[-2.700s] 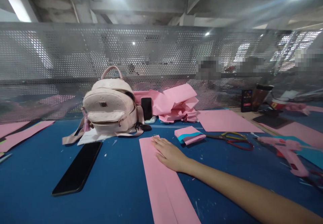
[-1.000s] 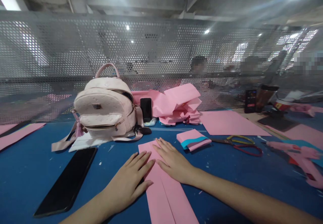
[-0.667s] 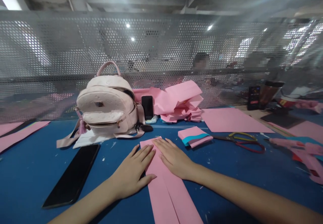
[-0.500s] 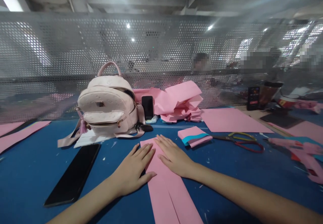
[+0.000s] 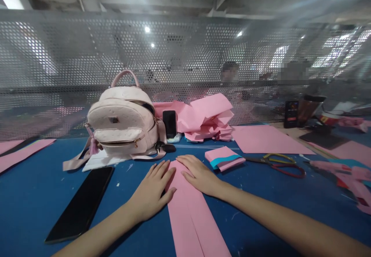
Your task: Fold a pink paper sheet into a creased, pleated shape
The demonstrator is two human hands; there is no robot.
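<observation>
A long strip of pink paper [image 5: 188, 218], its two sides meeting along a middle seam, lies on the blue table [image 5: 139, 241] and runs toward me. Over its far left edge rests my left hand [image 5: 152, 191], fingers spread and thumb on the paper. My right hand [image 5: 199, 176] presses flat on the far right part, its fingers stretched over the paper's far end. Neither hand grasps anything. A small folded pink piece with a blue band [image 5: 224, 158] sits just beyond my right hand.
Left of me lies a black phone [image 5: 82, 203], with a pale backpack [image 5: 124, 121] behind it. Crumpled pink paper [image 5: 205, 114] and a flat pink sheet [image 5: 269, 139] are at the back. Scissors [image 5: 278, 162] and a pink glue gun [image 5: 344, 174] lie right. A perforated metal screen [image 5: 191, 52] stands behind.
My left hand has shifted slightly left and toward the far edge of the strip. The right hand has slid a little left, its fingers curving over the far end.
</observation>
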